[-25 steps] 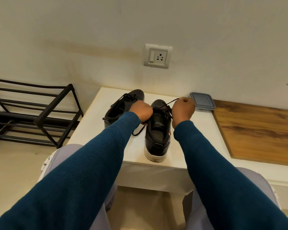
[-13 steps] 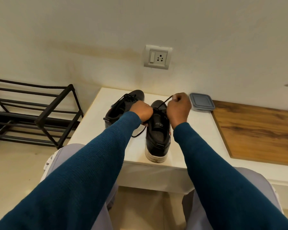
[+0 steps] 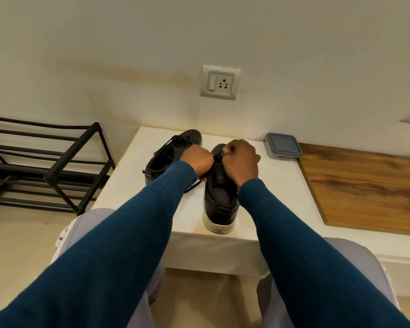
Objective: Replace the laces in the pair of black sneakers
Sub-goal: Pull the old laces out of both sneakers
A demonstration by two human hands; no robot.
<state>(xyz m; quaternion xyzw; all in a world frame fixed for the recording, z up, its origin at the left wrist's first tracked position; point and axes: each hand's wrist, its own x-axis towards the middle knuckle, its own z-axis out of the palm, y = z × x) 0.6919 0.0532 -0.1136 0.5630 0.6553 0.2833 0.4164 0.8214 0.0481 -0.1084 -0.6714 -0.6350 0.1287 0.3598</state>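
while left hand (image 3: pixel 198 160), right hand (image 3: pixel 243 162) pinch lace (image 3: pixel 192 186), black sneaker (image 3: pixel 219 209) shows white sole.

Cream wall (image 3: pixel 128 55) with socket (image 3: pixel 220 82); black rack (image 3: pixel 45 166) beside white table (image 3: pixel 270 197).

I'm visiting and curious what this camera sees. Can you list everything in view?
black sneaker with white sole: one, black, table's near edge.
second black sneaker: one, black, left, farther back.
thin black lace: one, black, loose at the near sneaker's tongue.
small white table: one, white, against the wall.
grey lidded plastic container: one, grey, table's far right corner.
brown wooden board: one, brown, right of the table.
black metal shoe rack: one, black, floor, left.
white wall socket: one, white, above the table.
left hand: one, grip on the lace.
right hand: one, grip pinching the lace.
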